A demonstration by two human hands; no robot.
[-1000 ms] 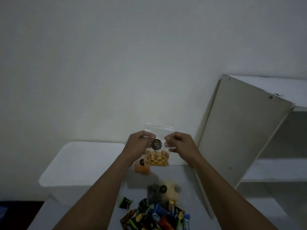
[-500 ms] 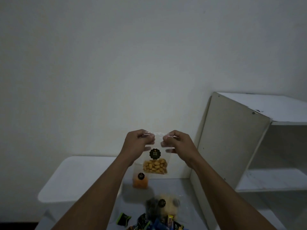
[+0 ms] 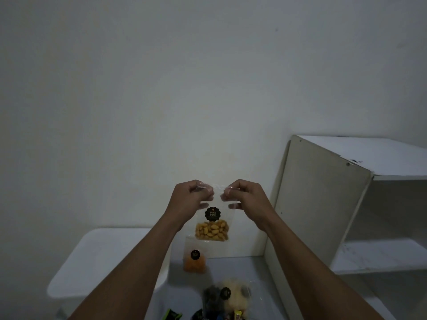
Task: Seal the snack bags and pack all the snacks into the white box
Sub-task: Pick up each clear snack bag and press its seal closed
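I hold a clear snack bag [image 3: 212, 224] of yellow nuts with a round black sticker up in front of me. My left hand [image 3: 189, 199] pinches its top edge at the left and my right hand [image 3: 245, 197] pinches it at the right. Below it an orange snack bag [image 3: 194, 260] stands on the table. A third clear bag [image 3: 227, 294] with dark and pale contents lies nearer me. The white box [image 3: 104, 262] with its lid on sits at the left, partly behind my left forearm.
A white shelf unit [image 3: 323, 204] stands at the right with open compartments. Small wrapped snacks [image 3: 173, 315] lie at the bottom edge of the view. A plain wall fills the background.
The view has tilted up, so the table items sit lower in frame. Both hands slid from the sticker's level up to the bag's top edge, and the bag now hangs lower beneath them.
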